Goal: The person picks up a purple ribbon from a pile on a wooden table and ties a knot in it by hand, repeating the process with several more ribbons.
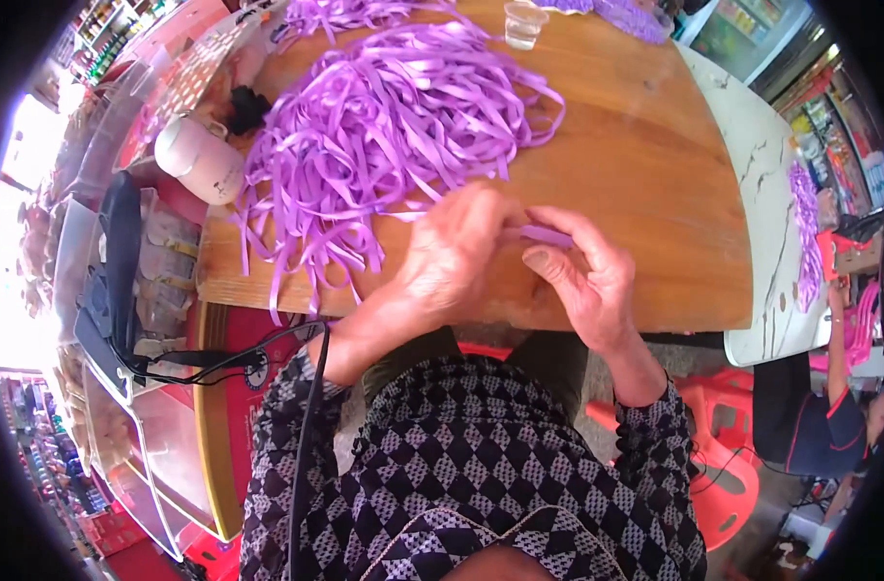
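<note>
A strip of purple ribbon [546, 235] stretches between my two hands, just above the near part of the wooden table. My left hand [454, 242] is closed around one end, its back toward me and its fingertips mostly hidden. On the other side, my right hand [597, 276] pinches the strip between bent fingers, the thumb held a little below. Beyond my left hand lies a large loose heap of purple ribbons [394, 107], with several ends trailing over the table's near left edge.
A clear cup [524, 27] stands on the wooden table [645, 174] at the far side. To the left are a pale pink bottle [200, 160] and a black cable [219, 360]. More ribbon [805, 232] lies on a white marbled table [766, 165], right. Red stools [718, 455] stand below.
</note>
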Motion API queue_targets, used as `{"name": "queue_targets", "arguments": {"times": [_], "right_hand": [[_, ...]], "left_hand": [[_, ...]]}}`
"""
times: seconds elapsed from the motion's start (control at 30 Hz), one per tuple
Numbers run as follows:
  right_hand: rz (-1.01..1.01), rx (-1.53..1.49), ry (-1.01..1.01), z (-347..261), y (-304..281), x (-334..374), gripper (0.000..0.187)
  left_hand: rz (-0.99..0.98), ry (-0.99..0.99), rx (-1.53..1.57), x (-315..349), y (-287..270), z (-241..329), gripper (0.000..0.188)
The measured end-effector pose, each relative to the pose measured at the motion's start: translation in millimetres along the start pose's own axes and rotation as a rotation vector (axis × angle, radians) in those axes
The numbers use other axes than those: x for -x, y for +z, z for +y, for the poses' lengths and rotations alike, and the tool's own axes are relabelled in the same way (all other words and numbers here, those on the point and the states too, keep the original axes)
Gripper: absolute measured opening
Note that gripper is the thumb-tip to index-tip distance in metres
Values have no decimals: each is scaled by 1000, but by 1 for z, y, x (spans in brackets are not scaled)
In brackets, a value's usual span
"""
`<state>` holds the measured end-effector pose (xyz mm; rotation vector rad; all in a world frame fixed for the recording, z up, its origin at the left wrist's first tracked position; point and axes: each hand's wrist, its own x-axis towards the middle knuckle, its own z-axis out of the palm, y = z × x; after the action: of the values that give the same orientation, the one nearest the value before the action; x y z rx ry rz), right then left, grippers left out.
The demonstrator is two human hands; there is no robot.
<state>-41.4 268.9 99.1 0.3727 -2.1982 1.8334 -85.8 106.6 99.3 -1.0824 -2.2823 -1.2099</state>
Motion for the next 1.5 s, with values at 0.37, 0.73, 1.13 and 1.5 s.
{"name": "queue_targets", "arguments": {"times": [0.37, 0.73, 1.13, 1.5], "right_hand": [[-105, 702, -219, 43, -36, -59, 13], [-137, 551, -201, 43, -31, -90, 9], [-92, 46, -122, 17, -2, -144, 14], [-199, -260, 247, 31, -16, -174, 13]], "left_hand": [[376, -31, -629, -48, -55, -75, 20], [374, -91, -683, -56, -86, -124, 12], [68, 164, -405, -153, -64, -78, 17], [125, -81, -398, -172, -78, -100, 20]]}}
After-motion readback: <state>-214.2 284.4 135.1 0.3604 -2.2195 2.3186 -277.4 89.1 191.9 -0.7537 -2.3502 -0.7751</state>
